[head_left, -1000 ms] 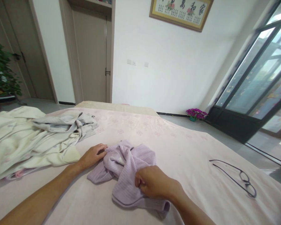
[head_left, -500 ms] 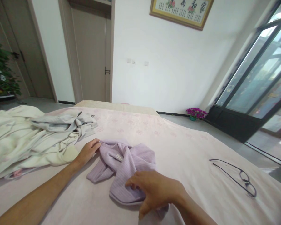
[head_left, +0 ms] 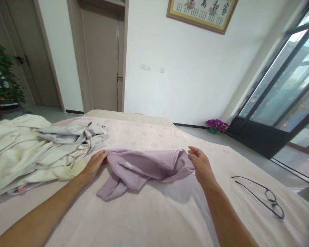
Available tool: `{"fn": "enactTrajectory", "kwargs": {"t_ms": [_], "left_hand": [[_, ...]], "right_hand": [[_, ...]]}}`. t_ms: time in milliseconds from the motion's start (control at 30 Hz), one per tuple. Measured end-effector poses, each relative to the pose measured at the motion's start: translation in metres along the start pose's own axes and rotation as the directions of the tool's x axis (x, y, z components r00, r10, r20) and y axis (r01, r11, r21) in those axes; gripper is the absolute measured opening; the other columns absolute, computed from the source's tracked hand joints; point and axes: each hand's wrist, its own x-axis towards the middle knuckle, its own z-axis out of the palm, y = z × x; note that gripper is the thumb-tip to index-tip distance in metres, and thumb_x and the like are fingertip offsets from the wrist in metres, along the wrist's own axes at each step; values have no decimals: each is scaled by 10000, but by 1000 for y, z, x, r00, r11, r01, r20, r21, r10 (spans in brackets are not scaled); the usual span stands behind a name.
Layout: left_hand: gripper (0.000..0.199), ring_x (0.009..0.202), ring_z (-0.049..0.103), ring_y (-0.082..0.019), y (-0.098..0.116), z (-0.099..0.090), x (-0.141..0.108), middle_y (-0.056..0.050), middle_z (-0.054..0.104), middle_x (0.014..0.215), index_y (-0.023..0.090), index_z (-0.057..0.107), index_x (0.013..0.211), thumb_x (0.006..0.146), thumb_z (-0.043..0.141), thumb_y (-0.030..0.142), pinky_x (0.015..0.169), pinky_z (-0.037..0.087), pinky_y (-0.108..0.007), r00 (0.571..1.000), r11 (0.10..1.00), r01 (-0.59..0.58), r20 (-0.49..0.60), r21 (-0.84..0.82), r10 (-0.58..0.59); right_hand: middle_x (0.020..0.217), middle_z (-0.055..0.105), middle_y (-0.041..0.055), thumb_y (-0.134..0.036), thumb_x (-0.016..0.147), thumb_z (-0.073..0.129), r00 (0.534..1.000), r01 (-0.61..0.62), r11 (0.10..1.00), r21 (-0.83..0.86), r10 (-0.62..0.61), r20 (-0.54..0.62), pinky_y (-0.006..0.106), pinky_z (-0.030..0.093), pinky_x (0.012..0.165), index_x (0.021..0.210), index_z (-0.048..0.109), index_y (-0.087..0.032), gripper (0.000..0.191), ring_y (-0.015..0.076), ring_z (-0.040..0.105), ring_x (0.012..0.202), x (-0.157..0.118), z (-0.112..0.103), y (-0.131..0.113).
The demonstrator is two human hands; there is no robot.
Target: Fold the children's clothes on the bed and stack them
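Note:
A light purple ribbed garment [head_left: 144, 166] is stretched sideways between my two hands above the pink bed cover [head_left: 144, 219]. My left hand [head_left: 97, 162] pinches its upper left corner. At the garment's right end, my right hand [head_left: 198, 163] grips the edge between thumb and fingers. A small pale print shows on the fabric near the left. One narrow part of the cloth hangs down at the lower left and rests on the cover. The right part is raised and casts a shadow below.
Cream and grey clothes [head_left: 41, 151] lie heaped at the left, close to my left forearm. A pair of dark-framed glasses [head_left: 269, 202] rests on the cover at the right. Beyond the bed, a pot of purple flowers [head_left: 216, 125] stands on the floor.
My right hand has moved up and away from me, taking hold of the garment's right end. The bunched garment is now spread wide. My left hand keeps its corner.

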Motion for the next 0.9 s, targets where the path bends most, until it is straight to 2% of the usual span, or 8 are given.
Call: {"fn": "enactTrajectory", "kwargs": {"t_ms": [100, 233, 333, 433, 533, 667, 767, 900], "left_hand": [[292, 669, 566, -132, 1, 2, -1, 42, 589, 710, 180, 567, 778, 744, 700, 438, 646, 470, -244, 1000, 1000, 21, 16, -16, -21], [299, 705, 588, -138, 3, 3, -2, 34, 611, 747, 175, 584, 798, 731, 727, 429, 691, 496, -258, 998, 997, 49, 35, -62, -47], [330, 689, 579, -134, 3, 4, -3, 32, 609, 734, 167, 585, 783, 692, 762, 430, 683, 494, -254, 998, 994, 56, 16, -94, -55], [333, 677, 564, -128, 2, 4, -3, 30, 605, 724, 163, 586, 779, 689, 762, 431, 663, 478, -241, 998, 995, 59, 7, -81, -58], [326, 676, 551, -130, 1, 4, -4, 28, 595, 722, 165, 580, 786, 707, 739, 438, 654, 464, -239, 999, 998, 46, 5, -53, -45], [320, 668, 526, -139, 6, 6, -9, 35, 558, 700, 181, 555, 778, 759, 659, 482, 647, 441, -248, 1000, 993, -16, 17, 115, 14], [316, 714, 526, -174, 17, 12, -17, 20, 540, 691, 197, 534, 748, 807, 574, 504, 674, 436, -277, 992, 910, -122, 63, 395, 105], [292, 817, 552, -213, 35, 40, -41, -11, 585, 795, 206, 551, 816, 900, 435, 461, 771, 448, -330, 951, 772, -247, 301, 586, 76]], "right_hand": [[1141, 641, 119, -354, 680, 640, 996, 93, 977, -192, -91, 24, 355, 488, 773, 1104, 641, -168, 462, 255, 601, 987, 8, -2, 18], [1038, 682, 78, -312, 784, 567, 931, 299, 901, -314, -203, 305, 347, 477, 801, 1018, 671, -189, 284, 216, 616, 928, -14, 17, 13], [873, 683, 25, -261, 828, 540, 756, 437, 825, -359, -120, 644, 294, 458, 727, 971, 676, -206, 205, 158, 604, 765, -43, 32, -2], [1068, 658, 43, -276, 734, 697, 589, 664, 604, -440, -60, 806, 310, 443, 799, 1133, 645, -241, 404, 202, 593, 940, -66, 38, -9], [1154, 613, 75, -221, 760, 677, 628, 738, 342, -582, -31, 777, 333, 436, 809, 1154, 630, -247, 398, 246, 560, 1038, -72, 42, -1], [1051, 619, 70, -93, 860, 468, 723, 675, 253, -693, -39, 689, 306, 433, 737, 1020, 644, -233, 276, 227, 566, 1004, -60, 42, 14], [1027, 602, 67, -124, 877, 460, 793, 599, 361, -715, -148, 590, 316, 445, 773, 1003, 631, -227, 237, 224, 559, 999, -44, 35, 17], [1013, 588, 58, -156, 883, 457, 846, 532, 656, -535, -383, 371, 348, 452, 877, 1021, 613, -219, 218, 202, 558, 980, -28, 25, 8]]}}
